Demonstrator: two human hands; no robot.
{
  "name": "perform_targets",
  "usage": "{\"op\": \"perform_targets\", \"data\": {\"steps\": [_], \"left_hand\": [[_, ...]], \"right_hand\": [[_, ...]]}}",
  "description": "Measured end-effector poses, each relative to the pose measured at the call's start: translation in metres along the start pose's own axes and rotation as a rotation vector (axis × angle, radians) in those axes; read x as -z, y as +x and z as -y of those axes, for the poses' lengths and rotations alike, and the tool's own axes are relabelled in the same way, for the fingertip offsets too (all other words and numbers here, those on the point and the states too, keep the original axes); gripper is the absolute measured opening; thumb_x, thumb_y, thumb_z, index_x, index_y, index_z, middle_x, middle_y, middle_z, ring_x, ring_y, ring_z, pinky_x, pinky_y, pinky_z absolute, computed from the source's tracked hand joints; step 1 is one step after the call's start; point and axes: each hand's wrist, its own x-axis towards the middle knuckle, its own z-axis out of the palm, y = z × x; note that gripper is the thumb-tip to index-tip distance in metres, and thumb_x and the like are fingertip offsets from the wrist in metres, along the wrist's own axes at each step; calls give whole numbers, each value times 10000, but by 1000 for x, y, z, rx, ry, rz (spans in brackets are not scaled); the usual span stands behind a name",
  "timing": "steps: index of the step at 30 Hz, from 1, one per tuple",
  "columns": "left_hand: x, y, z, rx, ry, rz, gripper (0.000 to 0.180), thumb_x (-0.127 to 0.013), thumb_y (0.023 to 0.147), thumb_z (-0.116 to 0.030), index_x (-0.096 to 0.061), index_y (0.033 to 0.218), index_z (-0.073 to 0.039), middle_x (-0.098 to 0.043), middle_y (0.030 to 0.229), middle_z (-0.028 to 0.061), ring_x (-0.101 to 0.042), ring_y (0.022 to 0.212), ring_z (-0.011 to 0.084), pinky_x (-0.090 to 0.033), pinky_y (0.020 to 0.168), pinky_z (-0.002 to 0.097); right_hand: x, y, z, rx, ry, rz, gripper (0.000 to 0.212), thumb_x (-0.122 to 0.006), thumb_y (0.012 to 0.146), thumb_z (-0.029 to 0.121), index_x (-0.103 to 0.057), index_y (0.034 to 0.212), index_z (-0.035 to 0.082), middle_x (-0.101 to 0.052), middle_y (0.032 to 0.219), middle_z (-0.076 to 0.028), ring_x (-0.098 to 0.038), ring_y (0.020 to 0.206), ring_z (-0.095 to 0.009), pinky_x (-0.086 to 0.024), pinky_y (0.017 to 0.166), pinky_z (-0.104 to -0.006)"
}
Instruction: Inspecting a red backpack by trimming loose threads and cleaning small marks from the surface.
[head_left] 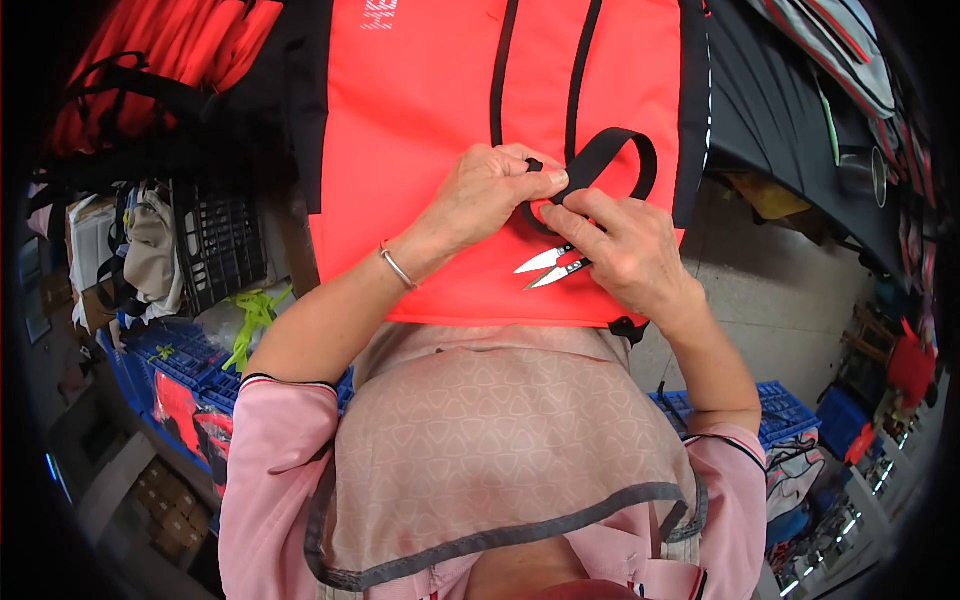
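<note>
A bright red-orange bag (410,130) with black sides lies in front of me, its lower edge against my lap. Over its middle, my left hand (475,200) pinches a black webbing strap (600,152) between thumb and fingers. My right hand (640,250) is closed just beside it, thumb and forefinger at the same strap, which curls up in a loop above the knuckles. Tucked in that right hand is a pair of thread snips (548,270), blades apart and pointing left over the red fabric. Two narrow black cords (503,70) run up the bag from the hands.
Stacked red pieces (180,50) lie at the far left, above a black crate (222,245). Blue plastic crates (785,410) stand low on both sides. Black fabric (790,120) covers a surface at right, with a metal cup-like object (868,178) on its edge.
</note>
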Motion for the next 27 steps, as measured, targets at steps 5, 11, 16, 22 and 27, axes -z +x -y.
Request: {"op": "perform_targets", "data": {"steps": [5, 11, 16, 22, 27], "left_hand": [[-1, 3, 5, -2, -45, -25, 241, -668, 904, -182, -751, 851, 39, -706, 1003, 92, -624, 926, 120, -495, 819, 270], [3, 4, 3, 21, -165, -26, 217, -664, 887, -157, -750, 821, 31, -713, 956, 94, -634, 908, 128, -493, 817, 263], [7, 6, 0, 109, -228, -15, 205, -653, 881, -134, -740, 841, 48, -706, 948, 80, -630, 877, 107, -485, 816, 240], [11, 8, 2, 75, -291, 32, 209, -647, 871, -128, -737, 897, 59, -704, 903, 71, -617, 838, 95, -475, 792, 232], [14, 11, 4, 93, -302, 25, 219, -636, 864, -118, -737, 938, 62, -706, 895, 65, -614, 839, 91, -465, 790, 225]], "right_hand": [[-10, 6, -1, 24, -34, 34, 241, -683, 736, 49, -660, 975, 30, -610, 903, -46, -609, 603, -177, -484, 507, -315], [-28, 6, -4, -35, -21, -122, 175, -625, 822, 103, -608, 990, 56, -592, 1002, -48, -563, 546, -143, -463, 485, -294], [-34, 9, -4, -59, -14, -169, 147, -612, 840, 90, -605, 981, 49, -611, 1014, -61, -547, 503, -144, -459, 457, -286], [-36, 16, -5, -14, -43, -194, 127, -604, 847, 84, -596, 964, 38, -632, 975, -74, -564, 511, -146, -463, 456, -285], [-36, 19, -9, -63, 99, -155, 127, -607, 829, 48, -565, 949, 40, -617, 934, -87, -581, 527, -184, -476, 465, -305]]}}
